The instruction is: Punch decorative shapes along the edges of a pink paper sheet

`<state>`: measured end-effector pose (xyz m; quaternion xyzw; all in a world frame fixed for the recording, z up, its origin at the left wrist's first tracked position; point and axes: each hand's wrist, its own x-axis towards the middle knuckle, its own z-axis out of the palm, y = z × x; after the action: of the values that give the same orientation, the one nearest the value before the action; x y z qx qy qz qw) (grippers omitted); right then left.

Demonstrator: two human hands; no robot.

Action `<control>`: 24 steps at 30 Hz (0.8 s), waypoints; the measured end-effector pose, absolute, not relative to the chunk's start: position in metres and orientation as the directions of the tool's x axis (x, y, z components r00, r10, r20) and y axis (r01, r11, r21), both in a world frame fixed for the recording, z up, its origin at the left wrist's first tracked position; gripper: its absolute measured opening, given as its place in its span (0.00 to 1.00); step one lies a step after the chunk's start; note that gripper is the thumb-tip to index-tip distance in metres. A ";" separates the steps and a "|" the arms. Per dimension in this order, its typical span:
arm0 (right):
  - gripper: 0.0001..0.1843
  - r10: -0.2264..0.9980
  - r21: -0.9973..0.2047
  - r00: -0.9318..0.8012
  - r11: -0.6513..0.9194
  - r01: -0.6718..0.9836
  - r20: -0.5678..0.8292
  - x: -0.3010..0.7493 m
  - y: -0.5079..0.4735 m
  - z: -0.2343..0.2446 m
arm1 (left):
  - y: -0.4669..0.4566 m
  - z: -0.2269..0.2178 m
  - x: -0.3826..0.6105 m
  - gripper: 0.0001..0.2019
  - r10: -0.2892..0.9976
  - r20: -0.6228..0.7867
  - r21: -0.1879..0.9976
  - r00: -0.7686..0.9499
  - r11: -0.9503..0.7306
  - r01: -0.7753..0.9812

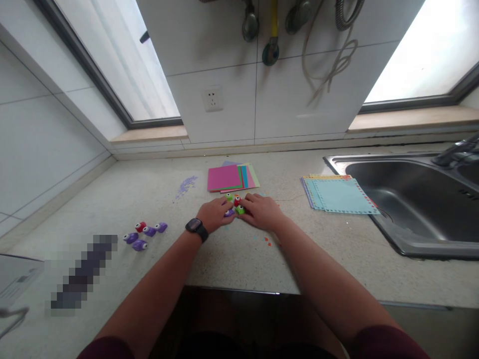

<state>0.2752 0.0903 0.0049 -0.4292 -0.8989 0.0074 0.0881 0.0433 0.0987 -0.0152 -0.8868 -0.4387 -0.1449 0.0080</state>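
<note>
Cupping a small cluster of green, red and purple punches [234,205] between them, left hand [215,214] and right hand [263,211] curl loosely just before the pink paper stack [228,178], corralling them.

A steel sink [407,239] sits right; pale blue sheets [342,195] lie beside it, purple confetti [186,185] further left.

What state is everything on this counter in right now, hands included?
Left hand: palm down, fingers on the small punches.
Right hand: palm down, fingers on the same cluster.
Small punches: green, red and purple, bunched between both hands.
Spare punches: loose on the counter, untouched.
Pink paper stack: flat, fanned.
Blue paper stack: flat, edges punched, beside the sink.
Purple confetti: scattered.
Sink: no water visible.
</note>
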 end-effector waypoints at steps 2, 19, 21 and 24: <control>0.25 0.784 -0.088 -0.602 0.617 0.782 0.152 0.276 0.090 0.006 | 0.096 -0.011 0.043 0.12 0.788 0.289 0.153 0.543 -0.598 0.787; 0.21 0.839 -0.075 -0.531 0.541 0.838 0.123 0.269 0.086 0.006 | 0.073 -0.009 0.043 0.10 0.847 0.412 0.465 0.337 -0.513 0.721; 0.22 0.848 -0.072 -0.517 0.526 0.847 0.116 0.268 0.085 0.005 | 0.072 -0.009 0.043 0.10 0.847 0.412 0.478 0.336 -0.515 0.712; 0.22 0.864 -0.067 -0.491 0.500 0.864 0.108 0.265 0.083 0.003 | 0.070 -0.010 0.045 0.09 0.848 0.407 0.487 0.341 -0.516 0.704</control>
<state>0.2652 0.0825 0.0031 -0.5002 -0.8636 0.0018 0.0636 0.0447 0.0705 -0.0101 -0.8109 -0.4785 -0.3174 -0.1130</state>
